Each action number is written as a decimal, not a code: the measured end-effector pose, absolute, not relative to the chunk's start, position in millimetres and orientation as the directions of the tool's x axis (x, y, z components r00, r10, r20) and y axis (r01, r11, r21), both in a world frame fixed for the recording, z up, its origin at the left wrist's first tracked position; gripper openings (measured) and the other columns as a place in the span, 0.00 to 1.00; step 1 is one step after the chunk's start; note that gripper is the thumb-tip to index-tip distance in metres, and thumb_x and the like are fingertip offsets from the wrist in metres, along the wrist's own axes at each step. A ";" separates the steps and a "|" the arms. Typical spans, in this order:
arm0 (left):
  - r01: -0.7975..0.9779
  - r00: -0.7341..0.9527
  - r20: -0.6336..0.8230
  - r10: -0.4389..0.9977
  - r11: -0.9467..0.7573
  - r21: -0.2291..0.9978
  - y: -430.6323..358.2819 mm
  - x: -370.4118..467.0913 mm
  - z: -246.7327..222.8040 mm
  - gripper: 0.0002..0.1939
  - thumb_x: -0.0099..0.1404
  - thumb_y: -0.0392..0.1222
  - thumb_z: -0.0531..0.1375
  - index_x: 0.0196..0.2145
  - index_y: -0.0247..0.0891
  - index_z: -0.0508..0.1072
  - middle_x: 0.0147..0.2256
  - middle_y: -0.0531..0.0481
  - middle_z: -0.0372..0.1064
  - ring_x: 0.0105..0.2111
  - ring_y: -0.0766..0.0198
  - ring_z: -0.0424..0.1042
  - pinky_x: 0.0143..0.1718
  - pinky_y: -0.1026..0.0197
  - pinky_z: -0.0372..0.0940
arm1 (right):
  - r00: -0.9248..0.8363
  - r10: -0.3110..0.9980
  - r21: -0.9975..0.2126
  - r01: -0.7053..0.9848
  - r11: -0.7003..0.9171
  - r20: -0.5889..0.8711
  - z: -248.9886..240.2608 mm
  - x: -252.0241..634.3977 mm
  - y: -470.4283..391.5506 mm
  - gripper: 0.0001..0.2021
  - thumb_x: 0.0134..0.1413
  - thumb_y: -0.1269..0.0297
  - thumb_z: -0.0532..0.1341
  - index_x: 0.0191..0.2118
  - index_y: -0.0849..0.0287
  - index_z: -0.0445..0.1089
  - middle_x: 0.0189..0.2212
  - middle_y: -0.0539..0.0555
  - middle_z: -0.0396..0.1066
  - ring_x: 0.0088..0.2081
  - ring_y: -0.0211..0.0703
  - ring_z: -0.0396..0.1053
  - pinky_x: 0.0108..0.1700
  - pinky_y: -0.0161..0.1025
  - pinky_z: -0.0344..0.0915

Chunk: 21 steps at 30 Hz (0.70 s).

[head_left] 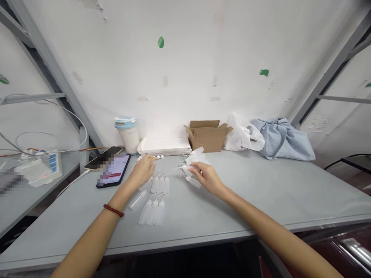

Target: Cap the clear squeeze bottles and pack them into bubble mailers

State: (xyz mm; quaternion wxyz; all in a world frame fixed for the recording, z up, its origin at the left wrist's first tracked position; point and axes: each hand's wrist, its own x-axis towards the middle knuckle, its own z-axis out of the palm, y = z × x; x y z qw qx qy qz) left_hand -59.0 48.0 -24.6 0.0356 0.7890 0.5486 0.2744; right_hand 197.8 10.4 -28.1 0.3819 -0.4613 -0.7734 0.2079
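Observed on bench (223, 220) front trio of translucent tubes (151, 213), flat, side by side, white cords at far ends. Noted second trio (160, 185) just behind, similarly aligned. Found single tube (137, 200) slanting at left. Recorded one tube (186, 170) pinched in right hand (208, 178), beside overlapping pile (197, 156). Sighted small white pieces (161, 156) near left hand (143, 170).

Translucent white tags (151, 214), brown box (208, 139)
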 end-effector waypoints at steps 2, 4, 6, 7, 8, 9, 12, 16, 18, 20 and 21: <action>0.925 0.219 0.422 0.879 -0.325 0.196 62.0 -79.5 -31.8 0.16 0.60 0.34 0.48 0.41 0.31 0.72 0.44 0.37 0.68 0.45 0.51 0.66 0.48 0.51 0.59 | -0.293 0.846 -0.550 0.656 0.517 0.445 -33.3 201.1 14.1 0.12 0.58 0.59 0.53 0.41 0.60 0.66 0.31 0.55 0.71 0.30 0.41 0.65 0.33 0.37 0.59; 0.949 0.227 0.409 0.884 -0.295 0.111 72.4 -94.0 -38.1 0.17 0.59 0.31 0.47 0.40 0.30 0.72 0.43 0.37 0.68 0.45 0.51 0.66 0.48 0.52 0.59 | -0.331 0.811 -0.408 0.734 0.543 0.483 -38.7 202.6 16.6 0.10 0.57 0.62 0.54 0.42 0.60 0.66 0.35 0.58 0.71 0.36 0.45 0.66 0.35 0.39 0.60; 0.949 0.259 0.377 0.889 -0.306 0.070 79.4 -101.1 -43.2 0.17 0.58 0.29 0.46 0.38 0.29 0.72 0.42 0.36 0.69 0.45 0.52 0.66 0.48 0.54 0.59 | -0.375 0.782 -0.292 0.777 0.558 0.497 -42.9 202.5 17.9 0.08 0.56 0.66 0.55 0.41 0.60 0.66 0.38 0.59 0.70 0.41 0.48 0.64 0.36 0.40 0.61; 0.946 0.278 0.359 0.891 -0.319 0.061 81.8 -102.3 -45.1 0.17 0.57 0.28 0.45 0.38 0.29 0.72 0.41 0.35 0.69 0.45 0.52 0.67 0.48 0.54 0.59 | -0.393 0.772 -0.248 0.789 0.562 0.500 -44.3 202.1 18.2 0.07 0.55 0.68 0.55 0.41 0.59 0.66 0.38 0.59 0.69 0.42 0.49 0.63 0.36 0.40 0.62; 0.942 0.293 0.344 0.892 -0.331 0.056 83.5 -102.2 -46.7 0.17 0.57 0.28 0.46 0.37 0.29 0.72 0.41 0.35 0.69 0.44 0.52 0.67 0.48 0.54 0.59 | -0.406 0.763 -0.213 0.797 0.565 0.503 -45.2 201.6 18.3 0.08 0.55 0.70 0.55 0.40 0.59 0.66 0.39 0.59 0.69 0.43 0.50 0.62 0.36 0.41 0.62; 0.938 0.306 0.332 0.893 -0.341 0.054 84.5 -101.2 -47.7 0.17 0.57 0.28 0.46 0.37 0.29 0.72 0.42 0.35 0.69 0.44 0.52 0.67 0.47 0.54 0.59 | -0.415 0.753 -0.184 0.803 0.567 0.510 -45.6 201.1 18.1 0.08 0.54 0.72 0.55 0.40 0.60 0.66 0.39 0.59 0.68 0.43 0.50 0.61 0.37 0.41 0.63; 0.933 0.323 0.309 0.895 -0.356 0.056 84.8 -95.8 -48.3 0.17 0.57 0.29 0.47 0.38 0.30 0.72 0.42 0.36 0.69 0.44 0.53 0.67 0.47 0.55 0.60 | -0.441 0.718 -0.148 0.789 0.596 0.539 -44.1 198.9 14.6 0.09 0.53 0.74 0.54 0.40 0.62 0.66 0.40 0.61 0.66 0.42 0.51 0.60 0.40 0.44 0.63; 0.937 0.318 0.279 0.906 -0.345 0.055 82.5 -90.2 -46.3 0.14 0.58 0.32 0.49 0.35 0.32 0.74 0.38 0.38 0.71 0.41 0.53 0.68 0.45 0.56 0.61 | -0.612 0.607 -0.252 0.568 0.783 0.507 -36.4 191.1 -2.7 0.11 0.56 0.71 0.53 0.45 0.64 0.63 0.40 0.61 0.65 0.43 0.47 0.60 0.44 0.42 0.62; 0.944 0.297 0.279 0.913 -0.325 0.059 82.1 -89.9 -45.5 0.15 0.59 0.34 0.49 0.37 0.32 0.74 0.37 0.38 0.70 0.41 0.53 0.68 0.45 0.56 0.62 | -0.720 0.556 -0.338 0.445 0.829 0.416 -32.0 184.7 -16.2 0.14 0.59 0.68 0.51 0.50 0.63 0.61 0.41 0.59 0.64 0.42 0.43 0.61 0.44 0.39 0.62; 0.956 0.256 0.304 0.918 -0.288 0.064 82.4 -91.1 -45.2 0.16 0.59 0.35 0.49 0.40 0.31 0.73 0.39 0.38 0.70 0.42 0.52 0.68 0.46 0.55 0.61 | -0.808 0.495 -0.383 0.367 0.847 0.319 -29.7 177.7 -29.0 0.17 0.60 0.65 0.50 0.54 0.60 0.58 0.41 0.58 0.62 0.40 0.40 0.62 0.42 0.37 0.63; 0.961 0.233 0.321 0.918 -0.267 0.066 82.6 -92.0 -45.5 0.16 0.60 0.35 0.49 0.41 0.30 0.73 0.40 0.38 0.69 0.43 0.52 0.67 0.46 0.55 0.61 | -0.835 0.476 -0.390 0.355 0.850 0.277 -29.9 174.4 -34.1 0.18 0.60 0.64 0.49 0.56 0.58 0.56 0.42 0.58 0.61 0.38 0.39 0.62 0.41 0.36 0.63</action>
